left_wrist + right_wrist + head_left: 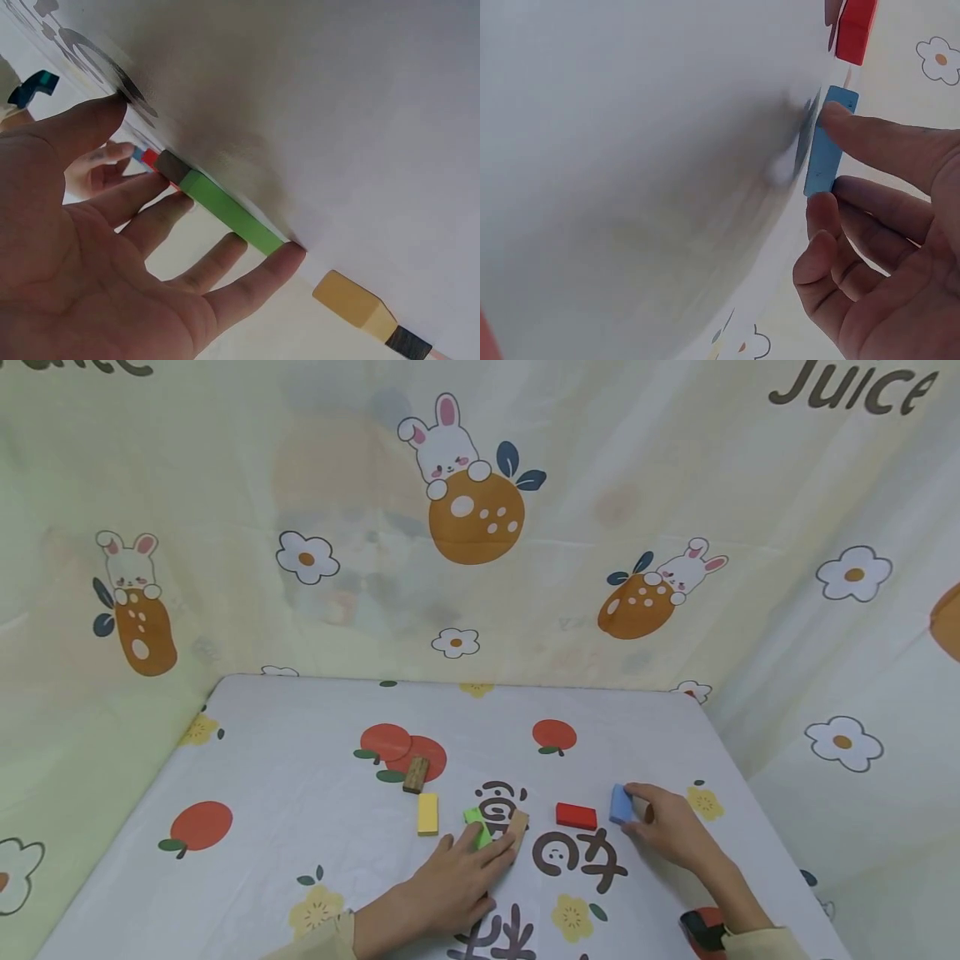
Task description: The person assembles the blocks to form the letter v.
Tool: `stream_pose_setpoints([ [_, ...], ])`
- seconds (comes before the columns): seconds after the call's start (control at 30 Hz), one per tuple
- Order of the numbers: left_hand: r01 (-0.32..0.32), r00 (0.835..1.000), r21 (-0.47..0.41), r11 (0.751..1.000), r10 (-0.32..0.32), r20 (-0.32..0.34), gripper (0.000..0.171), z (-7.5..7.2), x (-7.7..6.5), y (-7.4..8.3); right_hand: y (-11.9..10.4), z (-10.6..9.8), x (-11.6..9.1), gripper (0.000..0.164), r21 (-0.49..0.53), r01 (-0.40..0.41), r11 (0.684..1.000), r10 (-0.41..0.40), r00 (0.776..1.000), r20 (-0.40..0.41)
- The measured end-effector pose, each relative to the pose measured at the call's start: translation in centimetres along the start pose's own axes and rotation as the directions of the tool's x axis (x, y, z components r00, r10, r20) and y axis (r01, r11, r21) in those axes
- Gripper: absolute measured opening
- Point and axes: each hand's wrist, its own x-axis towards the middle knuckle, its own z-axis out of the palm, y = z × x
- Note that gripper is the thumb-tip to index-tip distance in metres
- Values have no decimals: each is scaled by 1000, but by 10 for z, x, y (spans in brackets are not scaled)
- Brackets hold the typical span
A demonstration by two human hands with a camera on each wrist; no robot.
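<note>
Toward the right of the table, my right hand point(670, 827) pinches a small blue block point(621, 803) between thumb and fingers. In the right wrist view, the thumb lies on the near side of the blue block point(826, 154) and other fingers meet its lower end. My left hand point(459, 881) spreads nearly straight fingers over a green block point(477, 825) and a light wooden block point(518, 825), its fingertips touching them. The left wrist view shows the green block point(232, 214) right at those fingertips. Between the hands lies a red block point(576, 816), untouched.
Left of the green block stand a yellow block point(427, 814) and a dark brown wooden block point(416, 774). A white cloth with printed fruit and flowers covers the table point(300, 777). Patterned curtains point(360, 610) hang behind it and at both sides.
</note>
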Motion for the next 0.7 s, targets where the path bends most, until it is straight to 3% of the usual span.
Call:
stream_pose_setpoints([
  [0.7, -11, 1000, 9, 1000, 11, 0, 69, 0, 0, -1, -31, -7, -3, 67, 45, -25, 999, 28, 997, -72],
])
